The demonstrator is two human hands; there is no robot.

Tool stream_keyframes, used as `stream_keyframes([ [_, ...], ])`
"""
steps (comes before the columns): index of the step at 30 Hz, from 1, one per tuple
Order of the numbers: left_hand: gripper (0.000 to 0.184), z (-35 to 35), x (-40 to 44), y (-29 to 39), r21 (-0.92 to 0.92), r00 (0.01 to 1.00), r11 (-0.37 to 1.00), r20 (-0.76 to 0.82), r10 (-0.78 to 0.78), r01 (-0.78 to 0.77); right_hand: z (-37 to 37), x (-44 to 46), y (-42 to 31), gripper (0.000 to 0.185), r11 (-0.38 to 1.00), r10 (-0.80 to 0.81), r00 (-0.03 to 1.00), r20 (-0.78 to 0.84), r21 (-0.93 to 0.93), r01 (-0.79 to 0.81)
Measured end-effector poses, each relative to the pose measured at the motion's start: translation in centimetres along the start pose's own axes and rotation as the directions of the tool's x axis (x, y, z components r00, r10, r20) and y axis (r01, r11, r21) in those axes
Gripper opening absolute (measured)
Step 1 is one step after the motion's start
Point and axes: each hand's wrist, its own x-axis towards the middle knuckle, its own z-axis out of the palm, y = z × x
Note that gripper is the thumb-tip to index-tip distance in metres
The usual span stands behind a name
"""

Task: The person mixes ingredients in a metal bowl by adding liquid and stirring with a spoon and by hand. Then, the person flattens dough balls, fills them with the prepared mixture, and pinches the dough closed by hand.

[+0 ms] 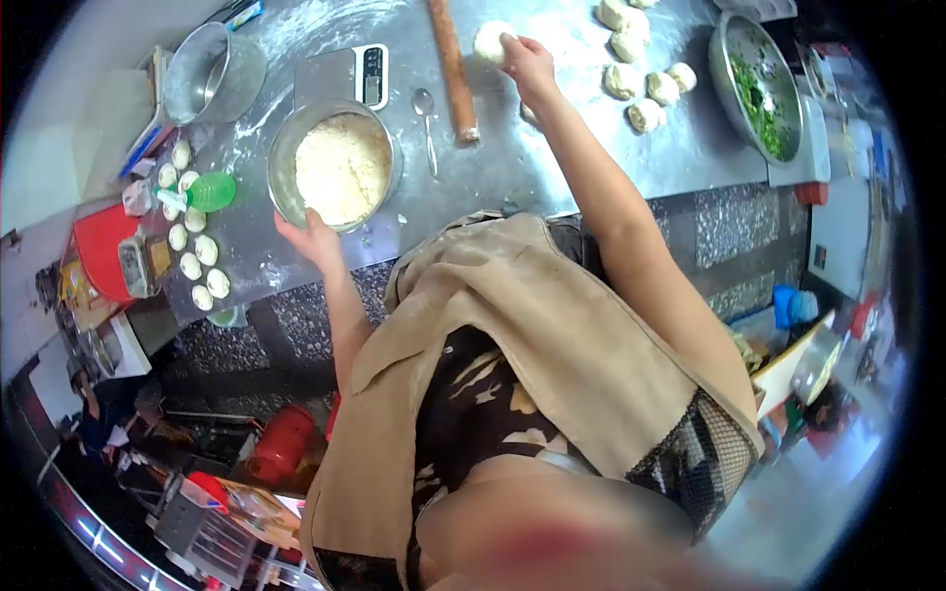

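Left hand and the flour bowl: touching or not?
Touching. The head view shows the left hand at the near edge of the flour bowl, thumb lapping over the rim, fingers against the outside.

Wide fisheye view, black corners, curved edges. Bright light; white glare on the metal table (690, 148), source unseen. Hands legible. Soft blur over lower centre. Right margin hazy; lower left darker.
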Motion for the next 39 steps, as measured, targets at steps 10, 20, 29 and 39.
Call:
stream_keyframes([
  [10, 0.046, -0.1, 0.2, -3.0, -0.09, 0.991, 0.988, -0.04, -0.128, 0.124, -1.6, 4.6, 0.5, 0.088, -0.063, -0.063, 0.736, 0.674, -0.739, 0.671],
  [20, 0.043, 0.2, 0.4, -2.1, -0.121, 0.983, 0.977, -0.044, -0.18, 0.174, -0.1, 8.6, -1.3, 0.104, 0.264, 0.035, 0.875, 0.484, -0.848, 0.459],
  [29, 0.049, 0.4, 0.6, -2.3, -0.062, 0.982, 0.982, -0.056, -0.18, 0.176, -11.3, -0.4, 0.9, 0.063, 0.259, 0.001, 0.954, 0.3, -0.921, 0.289],
  [39, 0.06, 7.6, -7.5, 17.7, -0.721, 0.756, 0.477, 0.634, 0.161, 0.503, 1.4, -13.8, -10.0, 0.032, 0.99, 0.035, 0.65, 0.759, 0.061, -0.125],
])
